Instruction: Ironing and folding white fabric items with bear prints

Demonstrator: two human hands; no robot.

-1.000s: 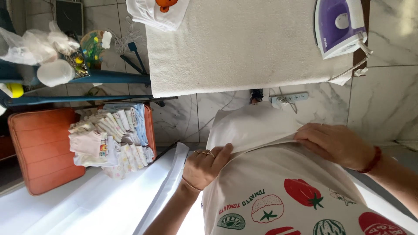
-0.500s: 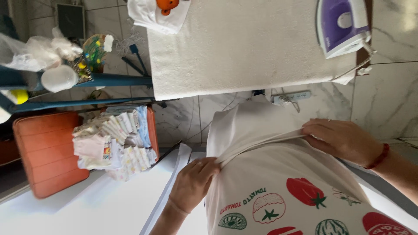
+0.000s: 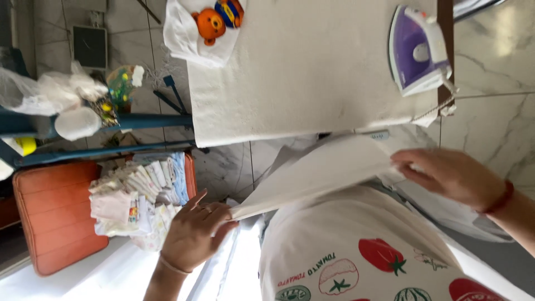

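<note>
A white padded ironing board (image 3: pixel 312 72) fills the far part of the scene, a purple iron (image 3: pixel 418 50) parked at its right end. A white cloth (image 3: pixel 323 173) is held stretched between the board and the body. The right hand (image 3: pixel 451 178) is closed narrowly on its right edge; the left hand (image 3: pixel 195 234) pinches the left corner. The cloth is best kept taut and level, edges matched, and laid well clear of the iron.

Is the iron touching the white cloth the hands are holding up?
Apart. The head view shows the iron on the ironing board, with bare board between it and the white cloth.
</note>
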